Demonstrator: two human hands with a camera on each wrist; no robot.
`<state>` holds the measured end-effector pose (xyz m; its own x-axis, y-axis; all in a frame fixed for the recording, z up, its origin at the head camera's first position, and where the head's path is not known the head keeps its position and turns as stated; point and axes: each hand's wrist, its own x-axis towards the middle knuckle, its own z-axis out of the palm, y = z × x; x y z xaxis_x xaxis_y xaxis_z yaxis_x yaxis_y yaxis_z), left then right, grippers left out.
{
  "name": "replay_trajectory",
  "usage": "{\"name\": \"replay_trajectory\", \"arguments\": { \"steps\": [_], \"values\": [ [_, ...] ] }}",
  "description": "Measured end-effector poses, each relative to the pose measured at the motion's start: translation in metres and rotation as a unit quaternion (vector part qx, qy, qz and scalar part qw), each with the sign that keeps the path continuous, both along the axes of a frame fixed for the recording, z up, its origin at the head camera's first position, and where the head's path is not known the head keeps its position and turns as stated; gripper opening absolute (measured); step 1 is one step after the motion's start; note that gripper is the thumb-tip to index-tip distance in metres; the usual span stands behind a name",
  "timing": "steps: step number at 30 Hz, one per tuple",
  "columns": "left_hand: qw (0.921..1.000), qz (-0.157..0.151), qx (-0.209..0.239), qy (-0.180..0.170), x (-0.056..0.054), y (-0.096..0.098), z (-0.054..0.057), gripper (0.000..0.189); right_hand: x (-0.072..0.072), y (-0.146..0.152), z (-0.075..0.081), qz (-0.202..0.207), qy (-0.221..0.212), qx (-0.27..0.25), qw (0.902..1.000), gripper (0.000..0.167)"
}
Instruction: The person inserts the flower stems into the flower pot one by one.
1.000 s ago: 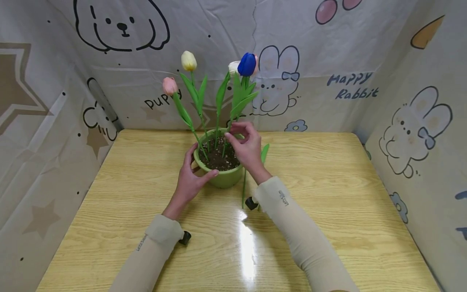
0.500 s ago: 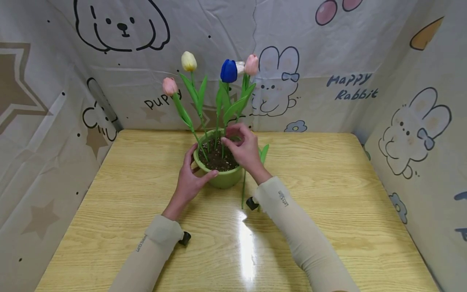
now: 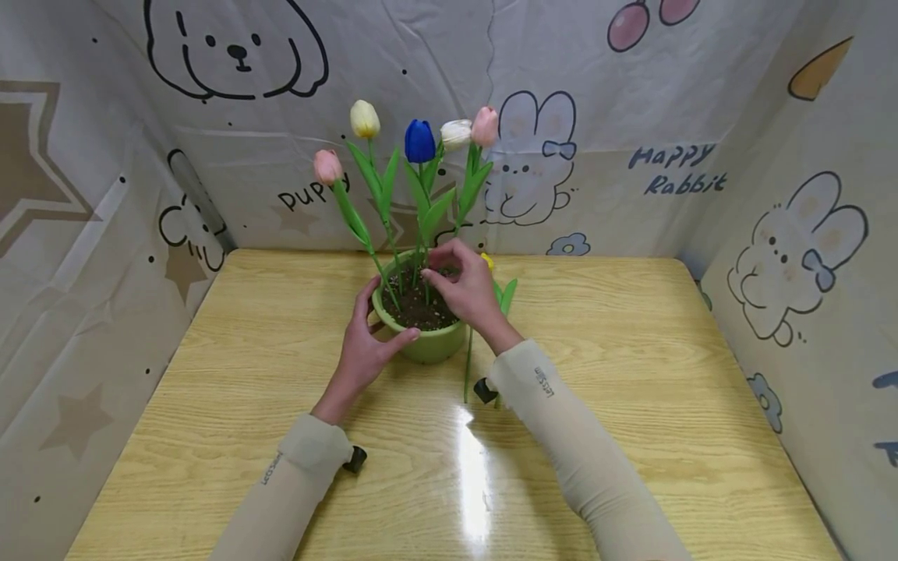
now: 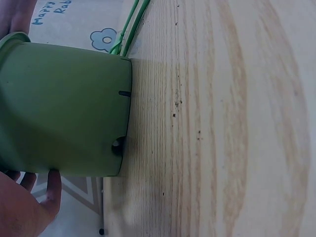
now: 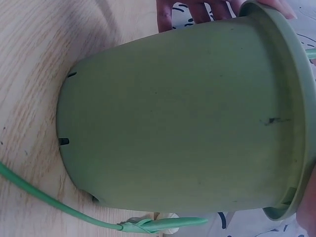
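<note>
Five upright, apparently artificial tulips with green leaves and thin stems, set in one round, light-green plastic pot [image 3: 429, 348]: pink bloom at left [image 3: 327, 167], pale-yellow bloom [image 3: 365, 119], deep-blue bloom [image 3: 419, 141], white bloom [image 3: 456, 134], pink bloom at right [image 3: 485, 126]. Stems stand in dark, pale-flecked potting soil [image 3: 421, 315], which presumably props them; the pink bloom at left leans outward, seemingly because its stem goes in at a slant. Pot stands on its base on a pale wood-grain surface [image 3: 603, 436], near the far edge. Left hand [image 3: 363, 343]: thumb over the near rim, fingers spread round the left wall below it, holding the pot, probably so that it does not turn or tip. Right hand [image 3: 471, 290]: thumb and fingers together, pinching the blue tulip's stem low down, near the soil, a grip that would suit steering it without bending the long stalk. One bare green stem [image 3: 468, 366] on the surface, just right of the pot, with upright-pointing green leaves [image 3: 509, 296] and a bright-yellow bloom [image 3: 487, 260] close by (partly behind the right hand, so which stem bears it cannot be told), perhaps laid there for easy reach.
</note>
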<state>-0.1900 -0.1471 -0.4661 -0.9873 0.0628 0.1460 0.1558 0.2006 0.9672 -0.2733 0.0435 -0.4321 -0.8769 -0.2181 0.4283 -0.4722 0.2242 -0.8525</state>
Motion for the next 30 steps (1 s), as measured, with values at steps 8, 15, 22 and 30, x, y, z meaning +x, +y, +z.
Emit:
{"name": "replay_trajectory", "arguments": {
  "steps": [8, 15, 22, 30],
  "values": [
    [1.0, -0.004, 0.001, 0.006, 0.0009, 0.0001, 0.0009, 0.101, -0.0014, 0.0002, -0.0001, 0.007, -0.015, 0.028, 0.9995, 0.024],
    [1.0, -0.005, 0.002, 0.003, 0.001, -0.0003, 0.001, 0.101, -0.0022, 0.0011, 0.0009, 0.014, -0.023, 0.053, 0.9982, 0.021],
    [1.0, -0.004, 0.005, 0.004, 0.0012, 0.0001, -0.0015, 0.102, -0.0027, 0.0016, -0.0002, 0.021, -0.031, 0.06, 0.9975, 0.021],
    [0.9999, -0.003, -0.002, 0.011, 0.001, 0.0007, 0.0, 0.1, -0.0052, 0.001, -0.0026, 0.027, -0.034, 0.017, 0.9989, 0.029]
  ]
}}
